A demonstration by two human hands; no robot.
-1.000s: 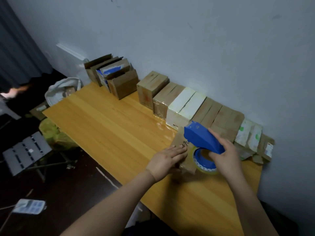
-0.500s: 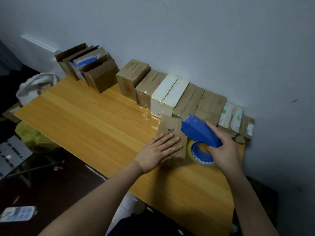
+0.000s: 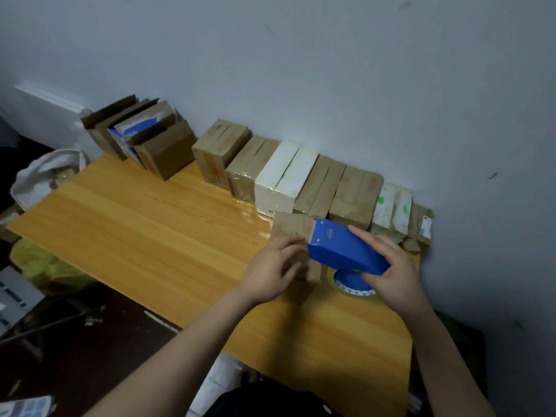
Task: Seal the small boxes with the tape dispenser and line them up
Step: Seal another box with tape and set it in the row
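Hands both on the job at the right end of the yellow wooden table [image 3: 144,230]. We hold the blue plastic tape dispenser [image 3: 346,251] in our right hand [image 3: 388,266], fingers wrapped over its top and thumb underneath, so a full closed grip on the handle body. Its clear tape roll on a blue hub [image 3: 350,282] hangs below, just above or touching the tabletop; we cannot tell which. The dispenser's front edge sits on top of the small brown cardboard box [image 3: 293,231], nose pointing toward the wall.

Our left hand [image 3: 270,269] presses on the near side of that box, fingers spread flat over its top edge, thumb tucked lower; a steadying hold, not a pinch. The box sits just in front of the row, near the white one.

Behind it, a row of closed small boxes [image 3: 319,185] runs along the grey wall [image 3: 331,70], side by side and touching: brown ones, one white cardboard box [image 3: 285,176] mid-row, and a white box with green marks [image 3: 392,206] near the right end. Shiny tape shows on several.

Further left, well apart from our hands, a cluster of open brown cartons [image 3: 156,139] stands with flaps up, blue-and-white contents showing inside. A white bag [image 3: 48,173] sits off the table's left corner.
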